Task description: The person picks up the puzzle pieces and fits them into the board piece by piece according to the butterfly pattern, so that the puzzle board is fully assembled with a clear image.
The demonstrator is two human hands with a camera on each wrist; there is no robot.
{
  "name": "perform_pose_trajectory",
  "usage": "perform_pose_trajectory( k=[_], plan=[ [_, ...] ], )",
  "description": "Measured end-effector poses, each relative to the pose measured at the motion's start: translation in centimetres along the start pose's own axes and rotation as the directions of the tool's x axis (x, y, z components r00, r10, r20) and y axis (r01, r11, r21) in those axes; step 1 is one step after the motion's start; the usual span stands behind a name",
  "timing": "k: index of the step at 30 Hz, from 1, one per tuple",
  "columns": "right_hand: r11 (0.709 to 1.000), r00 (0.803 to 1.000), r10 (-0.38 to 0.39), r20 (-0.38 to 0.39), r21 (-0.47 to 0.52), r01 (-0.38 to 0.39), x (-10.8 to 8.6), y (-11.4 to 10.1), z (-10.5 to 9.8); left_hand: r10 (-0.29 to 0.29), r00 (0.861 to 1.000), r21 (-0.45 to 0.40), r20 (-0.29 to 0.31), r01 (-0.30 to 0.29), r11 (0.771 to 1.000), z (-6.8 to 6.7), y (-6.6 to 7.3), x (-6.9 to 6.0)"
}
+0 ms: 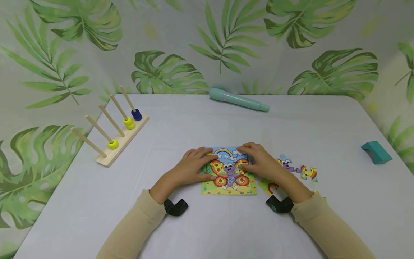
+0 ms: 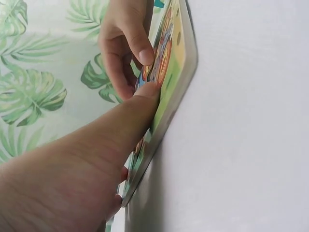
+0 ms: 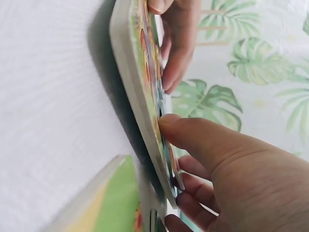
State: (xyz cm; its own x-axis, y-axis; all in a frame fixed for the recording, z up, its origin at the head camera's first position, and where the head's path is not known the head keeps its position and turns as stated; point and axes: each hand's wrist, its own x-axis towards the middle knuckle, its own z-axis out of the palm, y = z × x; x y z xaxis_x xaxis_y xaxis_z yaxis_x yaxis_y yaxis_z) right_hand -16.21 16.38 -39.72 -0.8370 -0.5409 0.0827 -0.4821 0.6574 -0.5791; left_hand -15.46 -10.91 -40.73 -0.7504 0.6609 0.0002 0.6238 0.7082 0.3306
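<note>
Left hand [image 1: 194, 167] is resting, fingers spread, on the butterfly puzzle [image 1: 231, 177], well in from the table [image 1: 181, 122] left edge. Right hand [image 1: 262, 160] is resting curled at its right side, can't tell if gripping; loose pieces [image 1: 308, 173] are sitting just beyond.

- Wooden peg rack [image 1: 124, 140] at the left, bearing yellow rings [image 1: 129, 123] and dark-blue rings [image 1: 136, 114]
- Pale green toy microphone [image 1: 240, 100], lying near the far edge
- Teal block [image 1: 377, 152], right
- Leaf-print cloth [image 1: 174, 28], far side
</note>
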Motion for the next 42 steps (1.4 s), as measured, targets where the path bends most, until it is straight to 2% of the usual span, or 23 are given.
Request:
perform_pose_trajectory(
  k=[5,9,14,16,19,23,31,42],
  plan=[
    [1.000,0.999,0.023,0.023,0.005,-0.023,0.3,0.3,0.1,-0.015,1.000,-0.005,-0.001,0.015,1.000,-0.3,0.3,0.1],
    [0.999,0.999,0.036,0.036,0.020,-0.036,0.4,0.4,0.1,-0.013,0.999,0.008,-0.037,0.013,1.000,0.0,0.6,0.5],
    [0.999,0.999,0.024,0.038,0.021,-0.025,0.5,0.6,0.2,0.068,0.994,0.033,-0.085,-0.066,0.997,0.7,1.3,1.6],
    [1.000,0.999,0.016,0.040,0.020,-0.017,0.5,0.7,0.2,0.109,0.991,0.041,-0.081,-0.106,0.993,1.0,1.6,2.1],
    [0.999,0.999,0.012,0.042,0.031,-0.014,0.5,0.7,0.2,0.140,0.988,0.079,-0.057,-0.136,0.988,1.2,2.0,2.6],
    [0.999,0.999,0.010,0.041,0.044,-0.012,0.5,0.8,0.2,0.134,0.991,0.127,-0.028,-0.129,0.983,1.2,2.6,2.8],
    [0.996,1.000,0.003,0.014,0.087,-0.004,0.3,1.0,0.2,0.109,0.994,0.114,-0.018,-0.106,0.988,1.2,2.9,2.9],
    [0.996,1.000,0.005,0.013,0.086,-0.006,0.5,1.6,0.3,0.138,0.990,0.148,-0.031,-0.132,0.980,1.3,3.1,2.8]
  ],
)
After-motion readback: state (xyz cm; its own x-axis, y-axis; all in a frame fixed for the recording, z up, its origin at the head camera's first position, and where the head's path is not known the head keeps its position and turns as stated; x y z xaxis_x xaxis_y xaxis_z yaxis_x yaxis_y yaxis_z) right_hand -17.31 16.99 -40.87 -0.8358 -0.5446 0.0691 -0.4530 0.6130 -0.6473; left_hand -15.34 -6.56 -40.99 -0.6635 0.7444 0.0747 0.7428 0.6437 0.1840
